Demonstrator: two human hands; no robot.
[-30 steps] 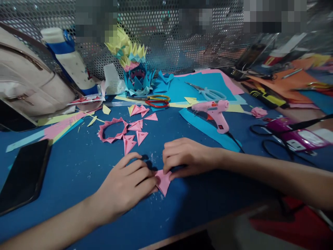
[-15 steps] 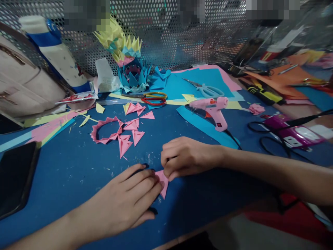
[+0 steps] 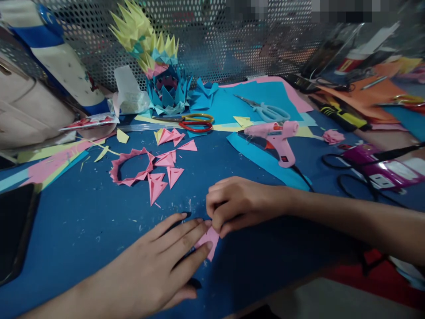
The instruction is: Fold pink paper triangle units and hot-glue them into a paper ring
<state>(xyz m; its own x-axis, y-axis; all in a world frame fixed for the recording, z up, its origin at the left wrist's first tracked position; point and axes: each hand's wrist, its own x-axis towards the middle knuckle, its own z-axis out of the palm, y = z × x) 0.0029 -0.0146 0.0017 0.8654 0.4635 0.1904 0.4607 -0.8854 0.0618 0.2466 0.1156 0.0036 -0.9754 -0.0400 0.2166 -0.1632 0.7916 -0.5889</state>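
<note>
Folding pink pc, prob. unfinished, L hand spreading over it, R hand pinching; ring & folded pcs looking done.

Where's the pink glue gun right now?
In the head view, the pink glue gun lies right of centre, beyond the right hand and just in front of the light-blue scissors.

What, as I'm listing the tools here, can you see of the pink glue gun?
The glue gun looks plastic: pink body and handle, orange trigger, dark nozzle pointing to the picture's left, a black and red switch on the handle. It lies unheld, apparently on its side, overlapping blue paper on the table. A black cord leaves the handle's end.
</note>
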